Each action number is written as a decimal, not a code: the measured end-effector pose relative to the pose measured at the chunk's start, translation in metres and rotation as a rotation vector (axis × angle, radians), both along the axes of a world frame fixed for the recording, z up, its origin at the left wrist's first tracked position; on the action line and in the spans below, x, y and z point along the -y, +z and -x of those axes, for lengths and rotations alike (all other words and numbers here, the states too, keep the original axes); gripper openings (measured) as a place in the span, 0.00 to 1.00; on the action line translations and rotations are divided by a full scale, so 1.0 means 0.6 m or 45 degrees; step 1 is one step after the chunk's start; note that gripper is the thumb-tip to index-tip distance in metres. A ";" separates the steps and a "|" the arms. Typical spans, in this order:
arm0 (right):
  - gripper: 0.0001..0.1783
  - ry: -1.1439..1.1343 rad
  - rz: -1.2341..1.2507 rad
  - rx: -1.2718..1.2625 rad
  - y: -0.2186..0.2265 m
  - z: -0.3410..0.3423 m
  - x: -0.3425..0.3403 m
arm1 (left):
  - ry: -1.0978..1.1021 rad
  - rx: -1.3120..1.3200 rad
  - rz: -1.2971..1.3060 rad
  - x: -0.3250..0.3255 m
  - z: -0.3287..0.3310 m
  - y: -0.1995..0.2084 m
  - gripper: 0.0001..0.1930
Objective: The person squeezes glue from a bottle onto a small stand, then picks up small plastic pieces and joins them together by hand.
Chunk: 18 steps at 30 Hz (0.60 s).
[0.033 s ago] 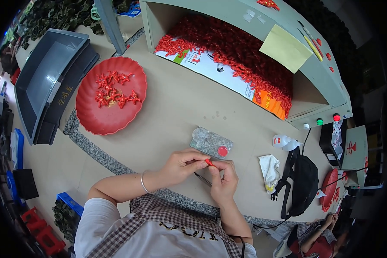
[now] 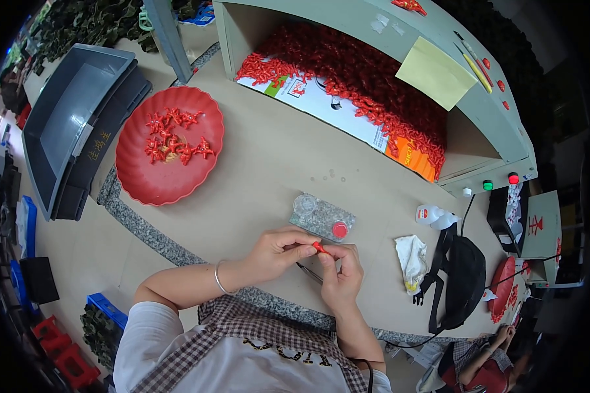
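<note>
A small glossy red piece (image 2: 320, 247), too small to make out its kind, is pinched between my two hands near the table's front edge. My left hand (image 2: 280, 254) closes thumb and fingers on its left end. My right hand (image 2: 341, 270) grips it from the right, thumb raised against it. Below them shows part of a thin dark tool (image 2: 309, 272); whether it lies on the table or touches a hand I cannot tell. Just beyond my fingers is a speckled stone slab (image 2: 322, 221) bearing a clear round dish (image 2: 304, 205) and a small red-topped container (image 2: 339, 229).
A scalloped red bowl (image 2: 200, 177) with several red figures stands left, beside grey bins (image 2: 78, 124). Red pieces (image 2: 347, 72) fill a shelf (image 2: 491, 157) at the back. White bottles (image 2: 436, 217), a cloth (image 2: 410, 261) and a black bag (image 2: 464, 281) lie right. Another person (image 2: 478, 367) sits lower right.
</note>
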State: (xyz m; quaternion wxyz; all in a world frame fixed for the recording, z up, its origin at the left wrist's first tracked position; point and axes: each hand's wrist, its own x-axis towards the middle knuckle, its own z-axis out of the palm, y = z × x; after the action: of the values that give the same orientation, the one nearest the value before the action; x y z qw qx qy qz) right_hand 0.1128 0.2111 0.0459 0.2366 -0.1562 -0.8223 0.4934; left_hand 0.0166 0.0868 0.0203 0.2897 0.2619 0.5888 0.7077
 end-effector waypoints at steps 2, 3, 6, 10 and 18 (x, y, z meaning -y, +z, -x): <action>0.05 0.003 -0.035 -0.006 0.002 0.000 -0.001 | -0.043 0.055 0.009 0.001 0.001 0.001 0.09; 0.05 -0.003 -0.041 -0.017 0.004 0.000 -0.001 | -0.046 0.053 0.008 0.000 0.000 0.001 0.09; 0.05 -0.009 -0.047 -0.028 0.010 0.002 -0.001 | -0.053 0.198 -0.097 -0.004 -0.003 -0.005 0.10; 0.06 -0.075 -0.004 -0.077 0.006 0.001 0.002 | -0.030 0.070 -0.129 -0.006 -0.003 -0.003 0.10; 0.05 -0.002 -0.226 -0.123 0.005 -0.005 -0.001 | 0.029 -0.263 -0.170 -0.002 -0.002 0.010 0.10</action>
State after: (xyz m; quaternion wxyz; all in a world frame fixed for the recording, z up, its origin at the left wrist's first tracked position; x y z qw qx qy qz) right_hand 0.1158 0.2117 0.0490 0.2891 -0.1114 -0.8504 0.4253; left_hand 0.0176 0.0882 0.0261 0.2014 0.3452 0.5700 0.7179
